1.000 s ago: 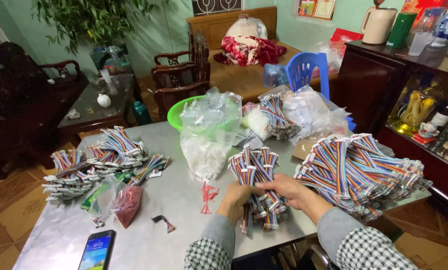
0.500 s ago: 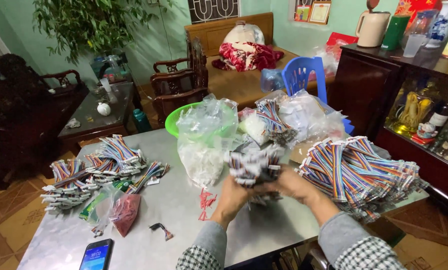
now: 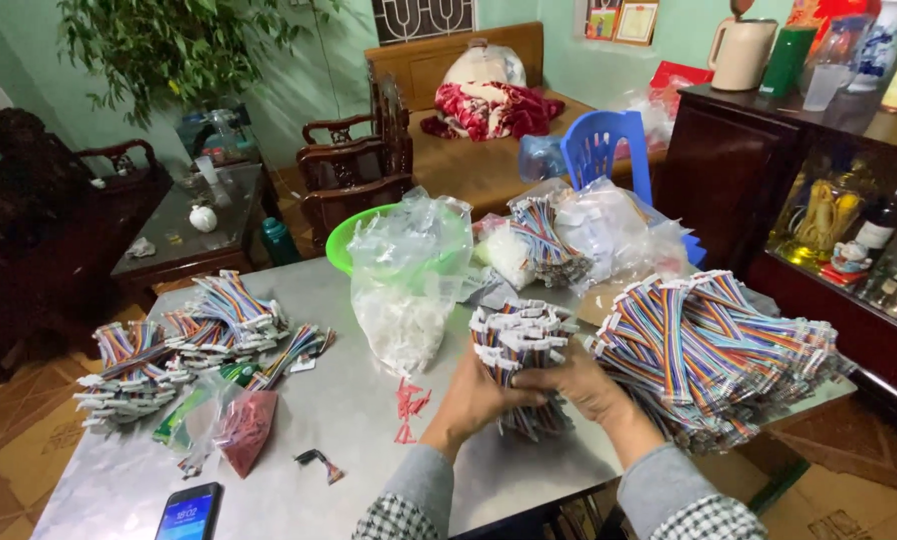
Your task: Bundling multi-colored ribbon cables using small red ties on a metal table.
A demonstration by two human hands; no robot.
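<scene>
Both hands gripped one bundle of rainbow ribbon cables (image 3: 522,352) upright over the near edge of the desk (image 3: 369,400), toward its right side. The left hand (image 3: 474,400) wrapped the bundle from the left, fingers curled closed round its lower half; the right hand (image 3: 584,385) closed on it from the right, fingers (image 3: 539,378) bent across the front. The white connector ends fanned out at the top, above both hands.

Just beside the right hand, along the right edge, lay a large heap of the same cables (image 3: 714,355). Smaller bundles (image 3: 184,345) sat near the left edge, well apart. A clear plastic bag of small white parts (image 3: 409,280) stood behind the held bundle, against a green bowl (image 3: 354,240). A few red ties (image 3: 409,405) lay on the desk just left of the left hand, and a phone (image 3: 189,510) rested at the near left corner.

To hold such a bundle well, it seemed best to keep both grips low and snug, so the wires stayed parallel and the connectors level, with nothing slipping out of the middle.
</scene>
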